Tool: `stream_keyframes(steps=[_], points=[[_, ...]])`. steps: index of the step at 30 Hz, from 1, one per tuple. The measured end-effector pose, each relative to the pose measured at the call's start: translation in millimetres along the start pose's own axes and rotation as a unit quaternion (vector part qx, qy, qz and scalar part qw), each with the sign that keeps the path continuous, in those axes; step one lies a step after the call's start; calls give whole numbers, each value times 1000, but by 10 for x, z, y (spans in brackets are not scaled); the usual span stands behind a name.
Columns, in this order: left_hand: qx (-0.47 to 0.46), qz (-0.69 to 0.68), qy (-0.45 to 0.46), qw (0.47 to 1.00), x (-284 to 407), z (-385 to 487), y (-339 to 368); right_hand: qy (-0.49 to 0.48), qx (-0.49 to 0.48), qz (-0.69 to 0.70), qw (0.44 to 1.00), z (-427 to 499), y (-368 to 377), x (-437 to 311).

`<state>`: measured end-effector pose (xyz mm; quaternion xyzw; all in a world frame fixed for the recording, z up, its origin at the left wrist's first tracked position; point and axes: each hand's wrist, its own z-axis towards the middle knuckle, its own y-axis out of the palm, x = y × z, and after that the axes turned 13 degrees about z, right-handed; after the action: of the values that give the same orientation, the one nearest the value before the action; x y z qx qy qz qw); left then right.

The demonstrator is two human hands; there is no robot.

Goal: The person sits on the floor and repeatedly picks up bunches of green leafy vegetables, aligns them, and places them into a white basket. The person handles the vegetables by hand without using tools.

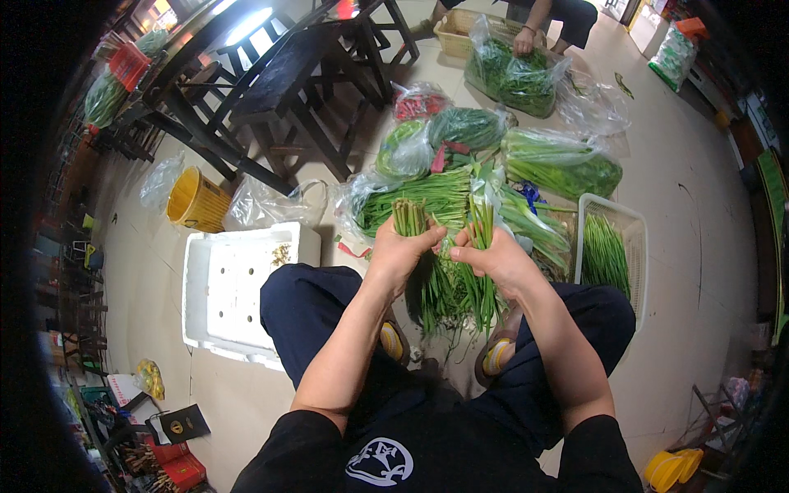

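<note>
My left hand (402, 246) is closed around a bundle of green stalks (408, 217), their cut ends pointing up and leaves hanging down. Close beside it, my right hand (490, 254) grips a smaller bunch of green stalks (481, 215); its long leaves droop between my knees. Some fingertips of both hands are hidden. Beyond my hands lies a large pile of long green stalks (425, 194) in an opened plastic bag. Leafy scraps (453, 317) are on the floor between my feet. A white plastic basket (642, 259) at the right holds more thin green stalks (604, 252).
A white foam box (192, 283) stands left of my knee, with a yellow basket (198, 200) behind it. Bagged greens (561, 163) lie ahead. Across from me, a person's hand (524, 42) touches bagged leafy greens (511, 77). A dark wooden bench (296, 74) stands upper left.
</note>
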<state>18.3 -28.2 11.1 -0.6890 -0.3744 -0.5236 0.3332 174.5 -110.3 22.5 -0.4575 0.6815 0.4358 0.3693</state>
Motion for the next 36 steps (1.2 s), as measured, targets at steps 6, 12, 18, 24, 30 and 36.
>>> stream_keyframes(steps=[6, 12, 18, 24, 30, 36], points=[[132, -5, -1, 991, 41, 67, -171, 25, -13, -15, 999, -20, -50, -31], [156, -83, -16, 984, 59, 58, -192, 36, -21, 48, 998, -51, -31, -51], [-22, -74, -32, 997, 97, -81, 26, 43, -39, 56, 997, -44, -16, 1], [6, -17, 26, 1000, 49, -61, 62, -59, -7, -34, 998, 8, 84, 107], [-16, -33, -6, 999, 72, -67, -59, 67, -63, 64, 994, -54, -33, -65], [83, -84, -36, 992, 122, 23, -180, 74, -94, 116, 986, -32, -75, -32]])
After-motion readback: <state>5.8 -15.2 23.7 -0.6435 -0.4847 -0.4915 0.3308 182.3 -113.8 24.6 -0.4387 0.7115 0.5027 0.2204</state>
